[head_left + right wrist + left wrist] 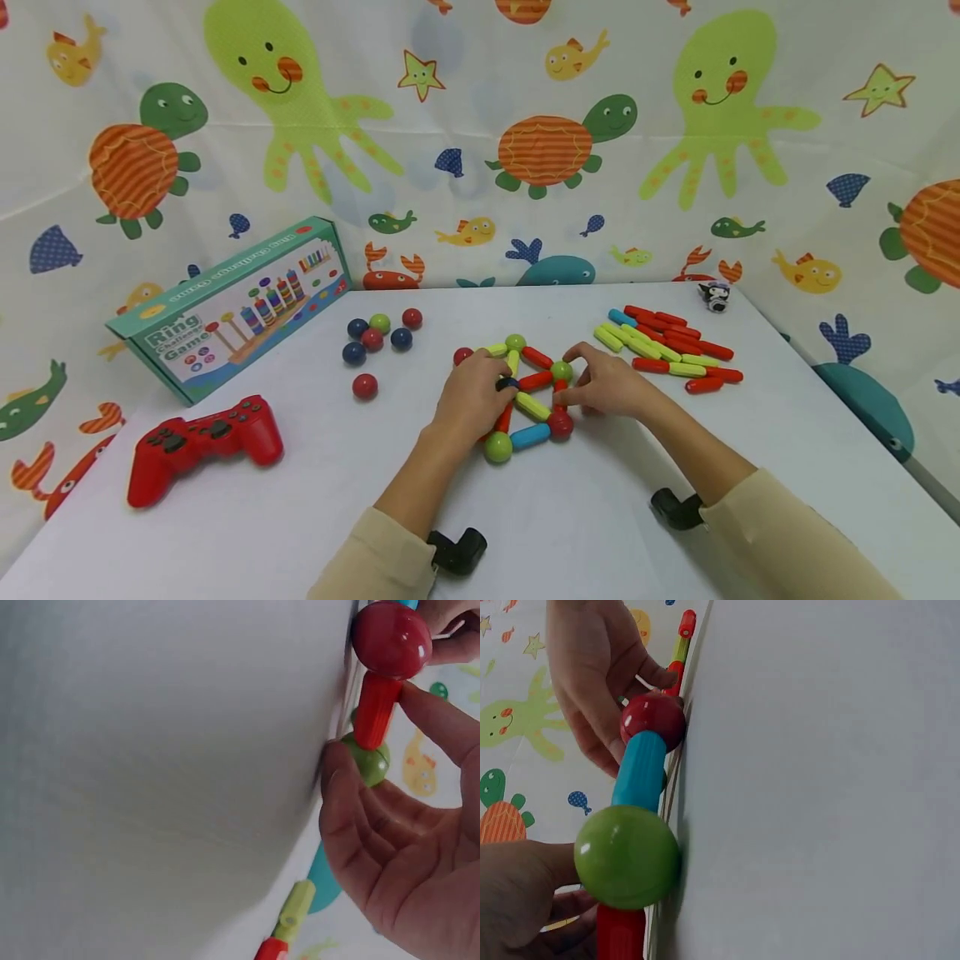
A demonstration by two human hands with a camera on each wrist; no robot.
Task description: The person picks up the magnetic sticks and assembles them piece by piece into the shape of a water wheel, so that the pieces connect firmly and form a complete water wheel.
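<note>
A flat toy frame of coloured sticks and balls lies on the table between both hands. My left hand [473,396] reaches over its left side and pinches the dark blue ball [507,383] in the middle. At the frame's right side, my right hand [607,383] holds the red stick [377,710] and green ball [367,760], thumb against the stick and fingers curled by the ball. A red ball [560,424], a blue stick [530,436] and another green ball [498,447] form the near edge. The left hand partly covers the frame's left side.
Loose red and yellow-green sticks [667,342] lie at the right. Several loose balls [372,338] sit to the left. A game box [240,304] stands behind a red game controller [206,446]. At the back right is a small figurine [715,297].
</note>
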